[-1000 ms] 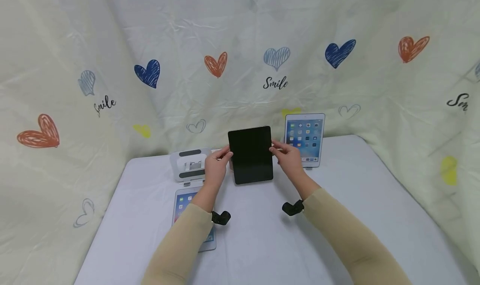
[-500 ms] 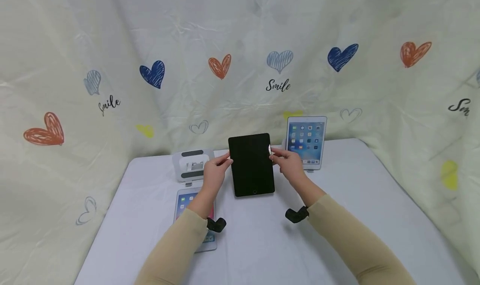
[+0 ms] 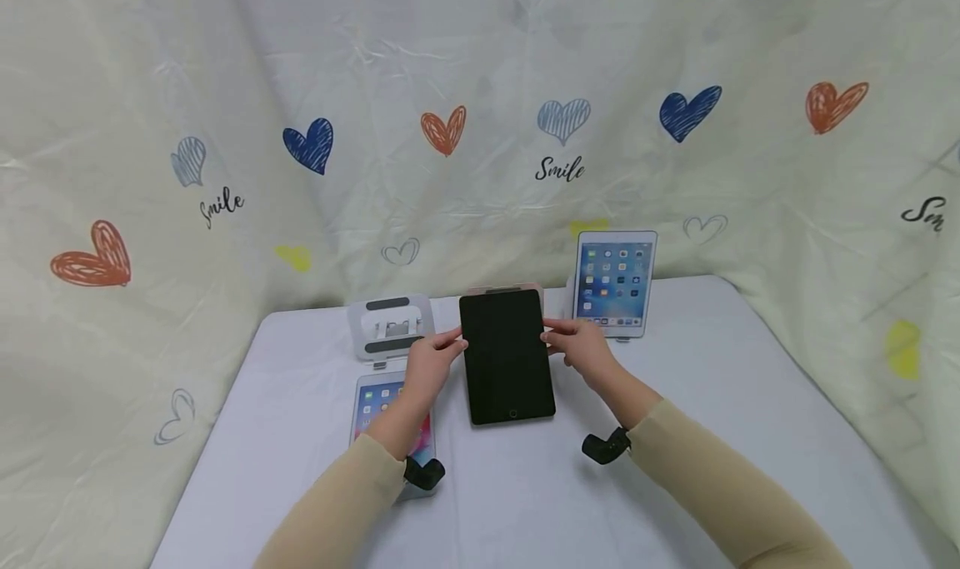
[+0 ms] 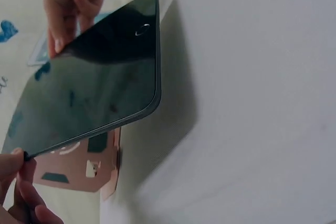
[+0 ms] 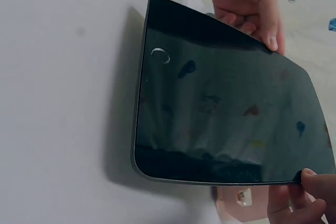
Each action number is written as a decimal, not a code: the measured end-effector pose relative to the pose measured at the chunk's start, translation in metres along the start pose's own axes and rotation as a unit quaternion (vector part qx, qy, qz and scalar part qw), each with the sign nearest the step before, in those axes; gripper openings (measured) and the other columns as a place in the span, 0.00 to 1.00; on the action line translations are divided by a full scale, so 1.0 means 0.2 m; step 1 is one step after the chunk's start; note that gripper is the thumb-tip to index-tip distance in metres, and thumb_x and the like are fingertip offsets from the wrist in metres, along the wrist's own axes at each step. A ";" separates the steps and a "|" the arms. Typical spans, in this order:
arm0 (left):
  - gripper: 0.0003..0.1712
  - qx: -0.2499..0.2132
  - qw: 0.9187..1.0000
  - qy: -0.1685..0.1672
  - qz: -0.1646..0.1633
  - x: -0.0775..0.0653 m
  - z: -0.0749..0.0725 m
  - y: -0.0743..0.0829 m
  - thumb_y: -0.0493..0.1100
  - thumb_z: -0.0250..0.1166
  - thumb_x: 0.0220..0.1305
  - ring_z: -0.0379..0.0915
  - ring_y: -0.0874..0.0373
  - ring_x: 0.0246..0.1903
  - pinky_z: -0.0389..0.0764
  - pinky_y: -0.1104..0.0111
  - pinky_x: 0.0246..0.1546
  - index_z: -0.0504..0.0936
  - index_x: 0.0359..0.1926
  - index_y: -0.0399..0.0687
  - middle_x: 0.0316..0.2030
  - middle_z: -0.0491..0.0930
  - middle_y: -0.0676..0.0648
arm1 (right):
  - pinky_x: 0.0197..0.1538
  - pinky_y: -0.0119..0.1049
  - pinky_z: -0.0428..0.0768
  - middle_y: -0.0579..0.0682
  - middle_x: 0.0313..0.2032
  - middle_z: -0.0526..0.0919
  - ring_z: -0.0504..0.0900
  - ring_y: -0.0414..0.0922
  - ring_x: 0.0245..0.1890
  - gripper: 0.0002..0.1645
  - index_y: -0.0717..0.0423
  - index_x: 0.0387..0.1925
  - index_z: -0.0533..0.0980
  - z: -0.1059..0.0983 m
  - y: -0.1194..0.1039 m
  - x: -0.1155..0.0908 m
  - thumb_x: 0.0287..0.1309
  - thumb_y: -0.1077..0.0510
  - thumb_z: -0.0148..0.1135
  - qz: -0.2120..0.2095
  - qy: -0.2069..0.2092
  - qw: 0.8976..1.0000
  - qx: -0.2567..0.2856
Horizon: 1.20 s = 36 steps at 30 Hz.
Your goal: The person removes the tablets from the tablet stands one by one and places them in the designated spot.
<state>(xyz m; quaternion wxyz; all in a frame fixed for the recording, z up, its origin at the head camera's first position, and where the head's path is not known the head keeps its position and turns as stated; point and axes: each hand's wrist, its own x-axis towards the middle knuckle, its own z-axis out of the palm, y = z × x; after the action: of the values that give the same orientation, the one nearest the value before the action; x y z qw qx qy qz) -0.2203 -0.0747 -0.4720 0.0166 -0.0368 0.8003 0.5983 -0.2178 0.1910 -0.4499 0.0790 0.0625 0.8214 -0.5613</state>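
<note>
A black tablet with a dark screen is held up off the table, its home-button end toward me. My left hand pinches its left edge between thumb and fingers. On the opposite edge my right hand pinches it likewise. Behind the tablet stands a pink tablet stand, mostly hidden in the head view; its top edge shows above the tablet. Both wrist views show a gap and a shadow between the tablet's lower end and the table.
To the right, a white tablet with a lit-looking screen leans upright on a stand. At left is a grey-white stand. Another white tablet lies flat before it, partly under my left forearm. A patterned curtain hangs behind the table.
Both hands have brought the black tablet down and toward me. Its home button has come into sight, and the pink stand's top edge now shows behind it.
</note>
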 end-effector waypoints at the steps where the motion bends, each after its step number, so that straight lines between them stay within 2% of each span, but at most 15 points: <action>1: 0.18 0.002 1.000 -0.002 -0.007 -0.02 0.00 0.00 0.48 0.69 0.65 0.77 0.53 0.55 0.78 0.58 0.54 0.85 0.56 0.55 0.53 0.83 0.49 | 0.32 0.35 0.73 0.55 0.48 0.86 0.83 0.55 0.45 0.25 0.55 0.65 0.74 0.00 0.01 -0.01 0.69 0.54 0.60 0.002 -0.005 1.000 -0.003; 6: 0.18 0.017 1.000 -0.011 0.004 -0.08 0.01 -0.01 0.45 0.69 0.64 0.77 0.51 0.55 0.79 0.57 0.53 0.85 0.54 0.48 0.52 0.84 0.45 | 0.30 0.34 0.73 0.55 0.46 0.87 0.85 0.51 0.41 0.24 0.57 0.63 0.76 0.01 0.06 -0.04 0.68 0.56 0.60 0.020 -0.016 1.000 -0.002; 11: 0.18 0.040 0.999 -0.031 0.009 -0.13 0.02 -0.02 0.44 0.68 0.65 0.78 0.53 0.50 0.79 0.57 0.51 0.85 0.54 0.46 0.51 0.84 0.45 | 0.30 0.33 0.73 0.54 0.44 0.87 0.84 0.50 0.39 0.23 0.57 0.62 0.77 0.01 0.10 -0.08 0.67 0.56 0.61 0.050 -0.018 0.999 -0.002; 14: 0.18 0.047 0.998 -0.043 -0.004 -0.16 0.03 -0.05 0.43 0.68 0.65 0.77 0.55 0.47 0.79 0.59 0.50 0.85 0.55 0.45 0.49 0.85 0.45 | 0.31 0.33 0.74 0.54 0.44 0.87 0.84 0.50 0.39 0.23 0.56 0.61 0.77 0.01 0.12 -0.10 0.67 0.56 0.62 0.069 -0.019 0.997 0.000; 21: 0.19 0.084 0.995 -0.056 -0.017 -0.21 0.06 -0.11 0.40 0.69 0.63 0.76 0.55 0.38 0.79 0.69 0.36 0.85 0.54 0.40 0.39 0.86 0.45 | 0.31 0.34 0.73 0.55 0.43 0.87 0.82 0.46 0.35 0.22 0.60 0.59 0.78 0.03 0.17 -0.15 0.66 0.58 0.61 0.088 -0.025 0.996 -0.004; 26: 0.20 0.110 0.991 -0.074 -0.023 -0.23 0.07 -0.12 0.38 0.70 0.61 0.77 0.55 0.40 0.80 0.67 0.39 0.84 0.55 0.39 0.36 0.86 0.47 | 0.29 0.33 0.73 0.54 0.40 0.87 0.80 0.46 0.30 0.20 0.62 0.57 0.79 0.04 0.19 -0.17 0.65 0.59 0.62 0.101 -0.022 0.995 -0.011; 31: 0.23 0.142 0.984 -0.101 -0.023 -0.23 0.08 -0.13 0.37 0.71 0.59 0.76 0.56 0.36 0.80 0.65 0.38 0.83 0.55 0.37 0.33 0.85 0.48 | 0.26 0.32 0.71 0.52 0.33 0.86 0.77 0.45 0.25 0.20 0.63 0.56 0.80 0.05 0.22 -0.17 0.64 0.60 0.64 0.097 -0.026 0.995 -0.027; 36: 0.28 0.186 0.973 -0.137 -0.025 -0.24 0.08 -0.11 0.37 0.73 0.56 0.73 0.56 0.33 0.75 0.65 0.34 0.80 0.59 0.36 0.29 0.80 0.50 | 0.25 0.32 0.70 0.51 0.28 0.85 0.76 0.43 0.23 0.20 0.64 0.55 0.80 0.05 0.24 -0.17 0.63 0.61 0.64 0.099 -0.030 0.994 -0.038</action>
<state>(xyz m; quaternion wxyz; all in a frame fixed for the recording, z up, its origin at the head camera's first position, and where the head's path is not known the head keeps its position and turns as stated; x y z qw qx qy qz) -0.1715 -0.0641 -0.4938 0.1474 0.0289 0.8866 0.4375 -0.1755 0.1986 -0.4897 0.1608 0.1237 0.8292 -0.5209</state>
